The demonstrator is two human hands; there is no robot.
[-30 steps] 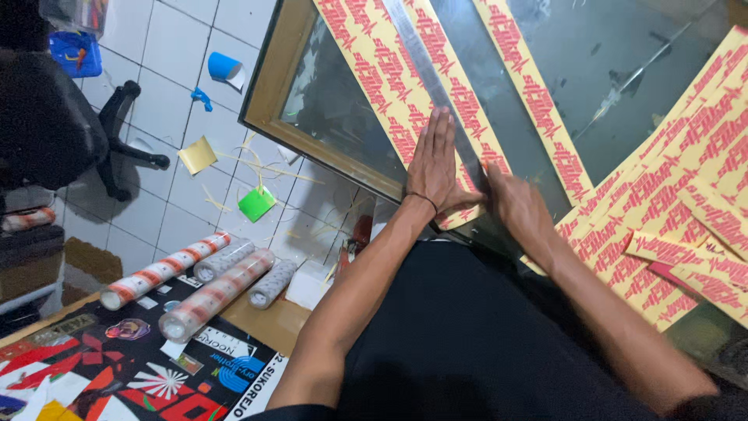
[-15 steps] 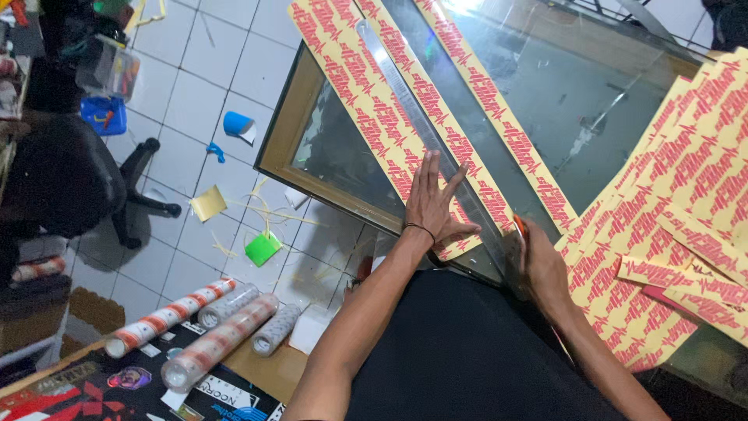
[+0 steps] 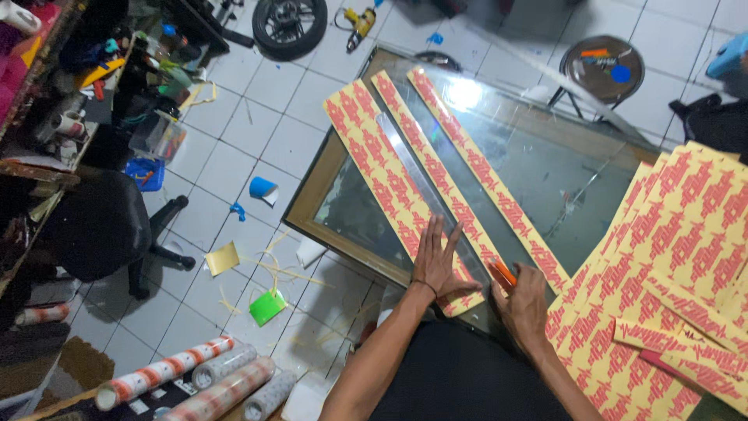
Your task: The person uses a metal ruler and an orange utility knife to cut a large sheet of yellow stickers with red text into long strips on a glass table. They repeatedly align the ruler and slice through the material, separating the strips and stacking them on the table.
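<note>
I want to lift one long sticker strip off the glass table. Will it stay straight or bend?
The strip looks thin, flat and very long, so it would probably droop if lifted by one end. It likely slides easily on the glass; the left hand presses a neighbouring strip down.

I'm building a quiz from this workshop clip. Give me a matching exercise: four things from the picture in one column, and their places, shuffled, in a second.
Things:
1. left hand
2. right hand
3. green scrap
4. round stool

Places:
A. on the tiled floor left of the glass table
B. pressed flat on a long sticker strip
C. beyond the table's far edge
D. gripping an orange cutter beside the metal ruler

Pairs: 1-B, 2-D, 3-A, 4-C
</note>
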